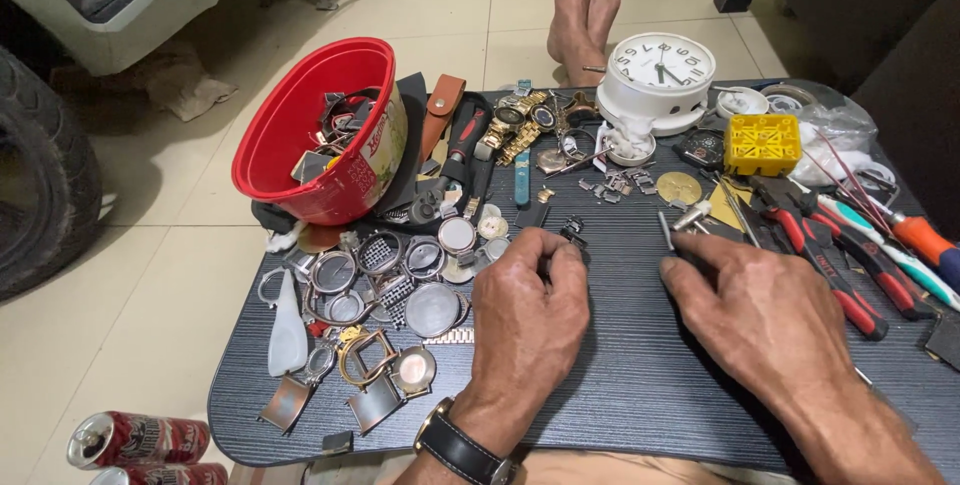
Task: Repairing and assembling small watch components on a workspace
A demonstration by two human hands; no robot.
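My left hand (528,315) rests on the dark grey tray table (640,385), fingers curled around a small dark watch part (573,232) at the fingertips. A black-strapped wristwatch (462,448) sits on that wrist. My right hand (762,315) lies to the right, gripping a thin metal tool (667,230) that points up toward the table's middle. Several watch cases and bezels (395,290) lie just left of my left hand. Gold and silver wristwatches (515,125) are heaped at the back.
A red bowl (300,140) of watch parts tilts at back left. A white alarm clock (660,75), a yellow plastic box (762,143) and red-handled pliers (840,265) stand to the right. Someone's bare feet (585,5) rest beyond the table. Two cans (135,440) lie on the floor.
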